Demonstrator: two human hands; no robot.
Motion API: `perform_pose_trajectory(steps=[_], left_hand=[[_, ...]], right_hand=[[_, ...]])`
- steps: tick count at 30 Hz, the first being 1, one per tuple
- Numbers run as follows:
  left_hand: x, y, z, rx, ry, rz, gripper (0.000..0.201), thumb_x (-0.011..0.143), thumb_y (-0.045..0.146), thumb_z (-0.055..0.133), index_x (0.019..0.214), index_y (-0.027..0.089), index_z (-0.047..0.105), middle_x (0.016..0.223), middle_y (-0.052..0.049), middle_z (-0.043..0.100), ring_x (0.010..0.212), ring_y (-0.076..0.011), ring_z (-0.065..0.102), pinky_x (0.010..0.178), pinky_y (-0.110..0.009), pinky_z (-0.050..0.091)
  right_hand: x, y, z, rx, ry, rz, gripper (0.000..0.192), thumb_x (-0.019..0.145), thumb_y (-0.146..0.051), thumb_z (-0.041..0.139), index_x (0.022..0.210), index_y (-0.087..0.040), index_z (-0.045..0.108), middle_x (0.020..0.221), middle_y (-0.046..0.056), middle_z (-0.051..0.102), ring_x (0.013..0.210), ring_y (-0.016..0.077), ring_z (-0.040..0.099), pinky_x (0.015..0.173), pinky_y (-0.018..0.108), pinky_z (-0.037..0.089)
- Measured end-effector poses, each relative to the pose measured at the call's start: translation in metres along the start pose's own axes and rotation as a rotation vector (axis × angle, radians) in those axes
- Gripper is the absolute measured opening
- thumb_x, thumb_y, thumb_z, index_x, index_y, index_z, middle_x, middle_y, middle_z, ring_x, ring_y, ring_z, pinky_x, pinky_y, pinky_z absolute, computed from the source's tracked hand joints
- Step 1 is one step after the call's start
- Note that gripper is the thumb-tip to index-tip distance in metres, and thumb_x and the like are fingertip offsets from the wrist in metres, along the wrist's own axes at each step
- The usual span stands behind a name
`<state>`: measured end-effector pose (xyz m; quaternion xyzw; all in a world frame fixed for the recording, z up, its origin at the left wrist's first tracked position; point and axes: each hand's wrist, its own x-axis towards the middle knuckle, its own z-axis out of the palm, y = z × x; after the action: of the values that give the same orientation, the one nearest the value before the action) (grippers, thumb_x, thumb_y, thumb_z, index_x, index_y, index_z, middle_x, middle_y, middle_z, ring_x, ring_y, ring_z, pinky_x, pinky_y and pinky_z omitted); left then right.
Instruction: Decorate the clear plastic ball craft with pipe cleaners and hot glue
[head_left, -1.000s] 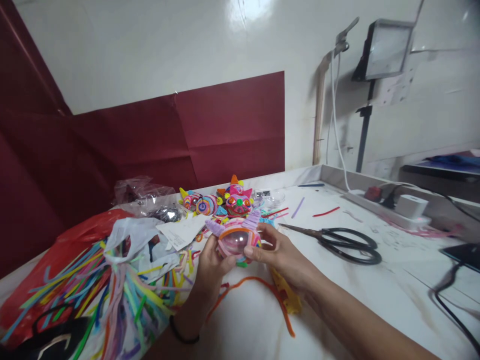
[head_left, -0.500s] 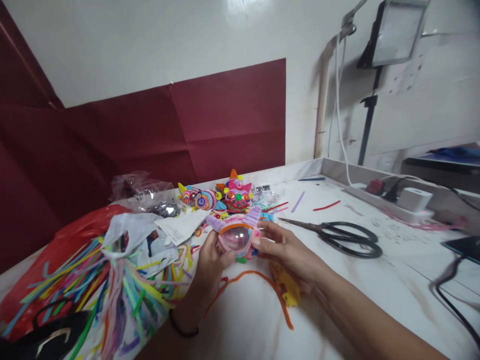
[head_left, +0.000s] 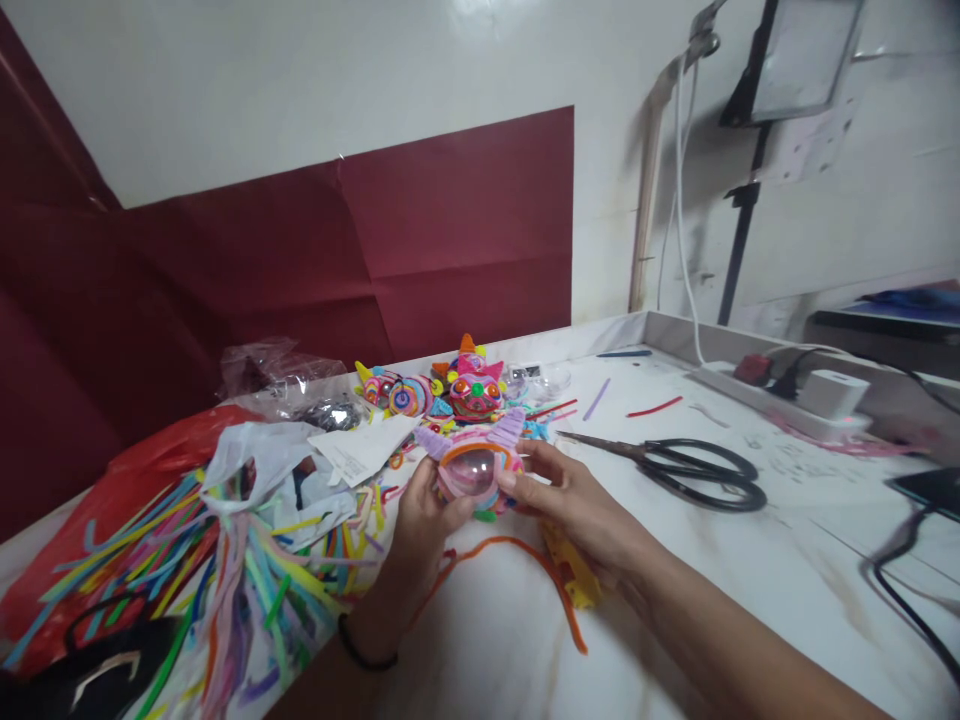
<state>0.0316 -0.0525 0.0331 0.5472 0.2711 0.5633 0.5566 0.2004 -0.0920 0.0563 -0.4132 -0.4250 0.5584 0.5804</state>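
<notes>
Both hands hold a small clear plastic dome craft (head_left: pixel 471 470) wrapped in pink and orange pipe cleaner, with two purple horns on top. My left hand (head_left: pixel 420 515) grips its left and lower side. My right hand (head_left: pixel 570 495) pinches its right side with thumb and fingers. An orange pipe cleaner (head_left: pixel 525 565) trails from under the craft across the white table (head_left: pixel 712 590). A yellow piece (head_left: pixel 574 585) lies beneath my right wrist.
Black scissors (head_left: pixel 679 465) lie to the right. Several finished colourful figures (head_left: pixel 450 390) stand behind the craft. A heap of pipe cleaners (head_left: pixel 187 570) on red and white bags fills the left. A power strip with a white adapter (head_left: pixel 817 395) and cables sit far right.
The view has tilted slightly, so hands and craft sit a little higher in frame. The craft has turned a little between the fingers; both grips remain.
</notes>
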Motion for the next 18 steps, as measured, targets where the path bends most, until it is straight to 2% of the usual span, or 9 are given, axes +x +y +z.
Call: perform_pose_trajectory(steps=[5, 14, 18], left_hand=[[-0.0005, 0.0002, 0.0004, 0.008, 0.008, 0.008, 0.061, 0.065, 0.030, 0.084, 0.121, 0.018, 0.061, 0.126, -0.013, 0.069, 0.123, -0.0318, 0.061, 0.107, -0.044, 0.046], [-0.0011, -0.0002, 0.0030, 0.037, 0.026, 0.000, 0.059, 0.065, 0.028, 0.083, 0.119, 0.019, 0.062, 0.125, -0.012, 0.069, 0.122, -0.0316, 0.062, 0.106, -0.044, 0.047], [-0.0013, -0.0011, 0.0032, 0.052, 0.024, -0.008, 0.057, 0.065, 0.026, 0.082, 0.118, 0.019, 0.062, 0.123, -0.011, 0.070, 0.119, -0.0311, 0.064, 0.103, -0.042, 0.049]], right_hand=[[0.0011, -0.0017, 0.0019, -0.032, 0.047, 0.016, 0.063, 0.055, -0.045, 0.090, 0.107, -0.021, 0.064, 0.105, 0.003, 0.069, 0.085, 0.0196, 0.069, 0.077, 0.032, 0.051], [0.0007, 0.0016, 0.0034, -0.035, 0.048, 0.021, 0.044, 0.064, -0.039, 0.081, 0.100, -0.023, 0.062, 0.097, 0.001, 0.066, 0.084, 0.0201, 0.067, 0.079, 0.036, 0.053], [0.0029, 0.0038, 0.0066, -0.010, 0.077, 0.030, 0.037, 0.063, -0.037, 0.077, 0.094, -0.023, 0.062, 0.095, 0.000, 0.065, 0.080, 0.0190, 0.067, 0.071, 0.033, 0.056]])
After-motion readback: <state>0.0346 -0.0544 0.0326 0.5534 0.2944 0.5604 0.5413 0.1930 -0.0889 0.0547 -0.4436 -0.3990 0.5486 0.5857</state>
